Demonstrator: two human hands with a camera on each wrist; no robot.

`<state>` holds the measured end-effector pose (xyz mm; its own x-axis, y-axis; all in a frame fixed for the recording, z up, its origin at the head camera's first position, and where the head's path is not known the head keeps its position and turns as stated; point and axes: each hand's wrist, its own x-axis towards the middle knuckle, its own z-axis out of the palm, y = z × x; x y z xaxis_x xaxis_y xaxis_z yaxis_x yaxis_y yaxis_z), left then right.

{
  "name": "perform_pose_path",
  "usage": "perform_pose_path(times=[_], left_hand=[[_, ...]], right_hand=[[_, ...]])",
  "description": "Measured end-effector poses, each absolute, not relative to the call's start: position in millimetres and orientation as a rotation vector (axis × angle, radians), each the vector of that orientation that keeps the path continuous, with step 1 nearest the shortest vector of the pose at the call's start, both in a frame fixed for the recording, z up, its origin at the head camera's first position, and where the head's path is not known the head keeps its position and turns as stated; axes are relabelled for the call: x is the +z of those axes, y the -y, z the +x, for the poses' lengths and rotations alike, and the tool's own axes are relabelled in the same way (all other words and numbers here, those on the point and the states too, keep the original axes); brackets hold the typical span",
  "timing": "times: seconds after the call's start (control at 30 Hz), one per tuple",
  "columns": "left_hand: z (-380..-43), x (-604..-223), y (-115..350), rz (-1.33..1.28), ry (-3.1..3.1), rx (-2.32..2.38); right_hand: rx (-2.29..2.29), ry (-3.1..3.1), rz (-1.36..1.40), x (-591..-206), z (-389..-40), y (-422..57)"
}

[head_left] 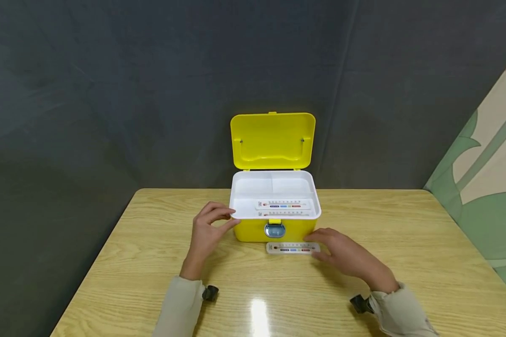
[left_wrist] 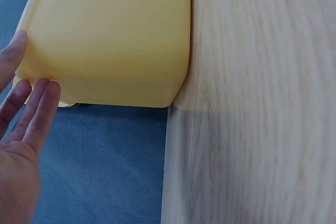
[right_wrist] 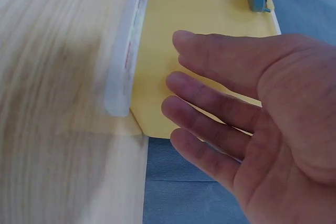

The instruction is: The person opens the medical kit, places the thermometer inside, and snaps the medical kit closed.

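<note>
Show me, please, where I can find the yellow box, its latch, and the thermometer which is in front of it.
Box (head_left: 250,230): head view, on its front wall.
Latch (head_left: 275,230): head view, on its bluish front.
Thermometer (head_left: 293,248): head view, on its printed face.

- Table (head_left: 143,267): wood-grained, far corners rounded.
- Reflection (head_left: 259,318): bright streak on the table's near part.
- Cloth (head_left: 173,93): dark, creased, behind the table.
- Leaf print (head_left: 493,220): green, far right.
</note>
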<state>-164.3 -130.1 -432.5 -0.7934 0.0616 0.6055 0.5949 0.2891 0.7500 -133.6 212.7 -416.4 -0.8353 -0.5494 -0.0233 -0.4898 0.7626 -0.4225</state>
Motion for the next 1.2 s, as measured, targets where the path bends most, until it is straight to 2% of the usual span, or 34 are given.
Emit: perform_pose_path(times=[0.37, 0.83, 1.2], left_hand=[[-149, -407, 125, -0.604, 2.099, -1.526], [-149, -408, 126, -0.588, 2.145, -1.522], [-151, -412, 126, -0.562, 2.159, -1.540]], right_hand=[[-0.489, -2.836, -0.984, -431, -133, -209], [-0.421, -2.876, -1.031, -432, -131, -205], [-0.440, -2.888, -0.951, -431, -129, -199]])
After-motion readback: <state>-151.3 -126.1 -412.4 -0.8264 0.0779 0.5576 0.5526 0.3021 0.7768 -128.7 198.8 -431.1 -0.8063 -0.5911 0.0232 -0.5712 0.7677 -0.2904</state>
